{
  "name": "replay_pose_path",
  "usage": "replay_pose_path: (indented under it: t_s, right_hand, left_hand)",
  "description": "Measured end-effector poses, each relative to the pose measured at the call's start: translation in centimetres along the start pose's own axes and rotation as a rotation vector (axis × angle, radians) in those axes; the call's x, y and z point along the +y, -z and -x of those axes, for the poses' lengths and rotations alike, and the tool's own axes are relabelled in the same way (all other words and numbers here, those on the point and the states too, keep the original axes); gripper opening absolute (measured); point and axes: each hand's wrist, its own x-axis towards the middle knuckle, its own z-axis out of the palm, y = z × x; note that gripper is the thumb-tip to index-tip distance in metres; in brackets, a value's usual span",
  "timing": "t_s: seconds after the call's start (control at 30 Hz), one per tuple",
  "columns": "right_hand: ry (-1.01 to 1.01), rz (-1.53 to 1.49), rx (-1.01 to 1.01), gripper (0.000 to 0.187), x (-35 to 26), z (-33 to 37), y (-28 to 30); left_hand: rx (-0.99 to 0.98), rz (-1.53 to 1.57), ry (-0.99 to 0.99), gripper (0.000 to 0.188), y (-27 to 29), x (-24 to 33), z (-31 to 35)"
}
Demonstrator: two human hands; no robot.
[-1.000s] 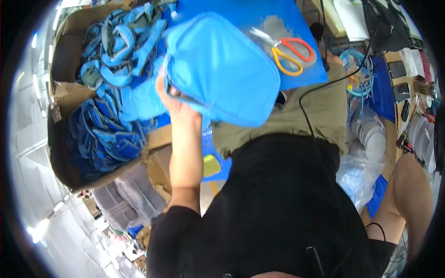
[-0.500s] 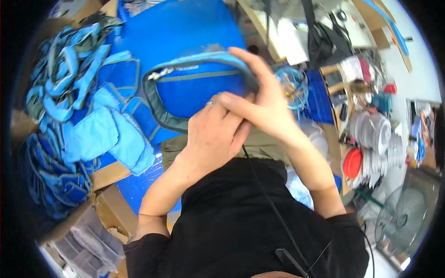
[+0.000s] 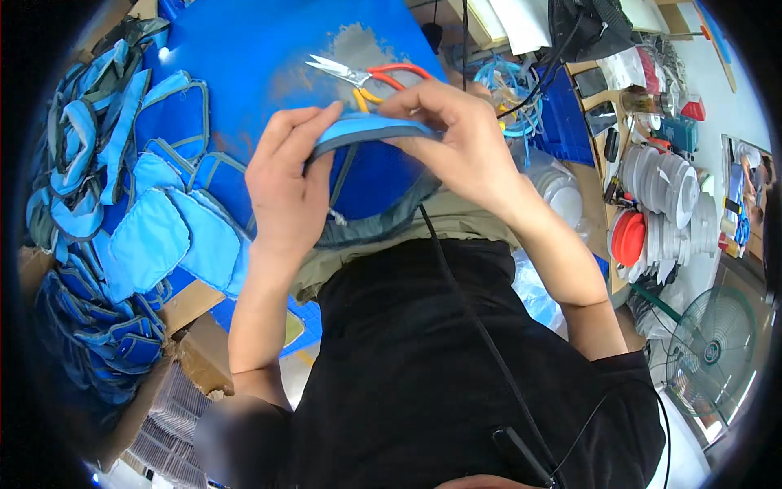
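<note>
Between my hands is a blue fabric pouch [image 3: 376, 178] with a light-blue side strip and dark grey edging. Its light-blue edge is raised and bowed toward the far side. My left hand [image 3: 285, 183] pinches the left end of that edge between thumb and fingers. At the right end, my right hand [image 3: 466, 147] grips the same edge, thumb below and fingers above. A pale zipper pull shows low on the pouch near my left wrist. Just beyond the pouch, a pair of scissors [image 3: 358, 77] with red and yellow handles lies on the blue table [image 3: 236, 49], blades pointing left.
Light-blue fabric panels [image 3: 151, 240] and heaped blue pieces with grey edging [image 3: 81, 163] lie at the left. A cardboard box [image 3: 199, 350] stands nearer. To the right are a shelf of white and red reels [image 3: 668, 183] and a green fan [image 3: 711, 350].
My hands have moved apart from their overlap over the pouch, the left one to its left end. The pouch has tilted, its light-blue edge now facing up, and the scissors have come into view.
</note>
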Motion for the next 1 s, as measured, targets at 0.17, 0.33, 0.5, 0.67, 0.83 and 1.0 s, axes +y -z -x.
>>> replay_pose_path:
  t_s: [0.17, 0.33, 0.5, 0.67, 0.83, 1.0]
  right_hand:
    - [-0.379, -0.497, -0.338, 0.028, 1.1, 2.1, -0.1]
    - [-0.463, -0.845, -0.332, 0.026, 1.9, 3.1, -1.2]
    - [-0.430, -0.758, -0.245, 0.042, 1.4, 2.4, -2.4]
    - [-0.445, -0.842, -0.166, 0.033, 0.8, 2.0, -2.6]
    - [-0.442, -0.826, -0.148, 0.028, 1.3, 2.0, -2.2]
    - [-0.207, -0.318, -0.157, 0.028, 1.3, 0.3, -0.8]
  left_hand:
    - [-0.286, 1.458, 0.820, 0.032, -0.4, -1.6, 4.0]
    - [-0.314, 1.922, 0.986, 0.046, -0.2, -0.4, 4.0]
    - [-0.251, 1.781, 0.910, 0.037, -0.2, -2.6, 3.3]
    - [-0.272, 1.690, 0.877, 0.027, -0.1, -3.2, 1.6]
    - [-0.363, 1.536, 0.826, 0.019, -0.3, -3.0, -0.1]
    - [-0.423, 1.051, 0.547, 0.012, -2.2, -1.8, -1.5]
